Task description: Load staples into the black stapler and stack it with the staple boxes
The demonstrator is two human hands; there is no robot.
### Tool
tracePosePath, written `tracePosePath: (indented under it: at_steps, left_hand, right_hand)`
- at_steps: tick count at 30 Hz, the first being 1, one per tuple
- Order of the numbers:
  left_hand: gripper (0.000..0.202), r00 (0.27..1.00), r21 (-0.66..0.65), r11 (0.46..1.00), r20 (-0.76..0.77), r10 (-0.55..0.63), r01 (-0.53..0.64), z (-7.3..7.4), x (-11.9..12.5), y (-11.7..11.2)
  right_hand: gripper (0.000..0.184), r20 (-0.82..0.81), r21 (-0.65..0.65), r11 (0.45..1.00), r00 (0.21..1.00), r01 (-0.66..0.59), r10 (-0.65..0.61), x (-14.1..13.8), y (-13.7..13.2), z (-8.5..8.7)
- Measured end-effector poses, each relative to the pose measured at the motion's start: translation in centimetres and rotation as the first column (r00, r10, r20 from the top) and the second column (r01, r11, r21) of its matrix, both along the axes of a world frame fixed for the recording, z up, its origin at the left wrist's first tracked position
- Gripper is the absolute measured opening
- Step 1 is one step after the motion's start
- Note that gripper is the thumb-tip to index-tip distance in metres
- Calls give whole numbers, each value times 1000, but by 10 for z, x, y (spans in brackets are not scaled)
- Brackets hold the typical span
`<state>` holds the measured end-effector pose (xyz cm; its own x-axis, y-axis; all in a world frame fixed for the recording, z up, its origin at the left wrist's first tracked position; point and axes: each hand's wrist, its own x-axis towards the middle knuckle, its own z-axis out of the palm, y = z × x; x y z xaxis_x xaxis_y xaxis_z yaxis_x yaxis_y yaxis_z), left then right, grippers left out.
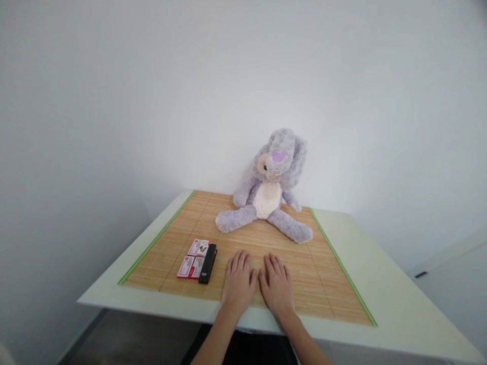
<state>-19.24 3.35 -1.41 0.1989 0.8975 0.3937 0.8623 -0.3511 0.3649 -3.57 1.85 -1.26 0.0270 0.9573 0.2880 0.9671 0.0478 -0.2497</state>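
Your left hand (239,280) and right hand (277,284) lay flat and palm-down, side by side on the bamboo mat (327,284), fingers loosely spread and holding nothing. Nearest your left hand, just to its left, lay a slim black stapler (207,263), long and rectangular, touching two small red-and-white boxes (194,258). A grey-lilac plush rabbit (271,190) sat against the wall behind.

Black stapler (207,263) flat beside left hand (238,281)
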Motion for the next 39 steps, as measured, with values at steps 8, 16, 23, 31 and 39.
tracePosePath:
  at_steps: [8, 16, 23, 31, 39]
  left_hand:
    - [49, 1000, 3, 1000, 3, -3, 3, 1, 0, 0]
    - [49, 1000, -2, 1000, -4, -2, 2, 1, 1, -2]
    - [49, 1000, -1, 1000, -24, -2, 2, -1, 2, -5]
    - [52, 999, -17, 1000, -49, -6, 5, 1, 1, -11]
    - [52, 999, -16, 999, -19, -50, 50, 3, -1, -13]
  right_hand:
    - [54, -32, 31, 999, 999, -25, 26, 1, -1, 0]
    - [53, -32, 30, 999, 999, -33, 34, 2, -2, 0]
    - [52, -47, 41, 999, 998, -34, 36, 2, -1, -2]
    - [52, -88, 46, 998, 995, -43, 47, 3, -2, -2]
    - [51, -127, 62, 996, 990, -58, 66, 9, 1, -1]
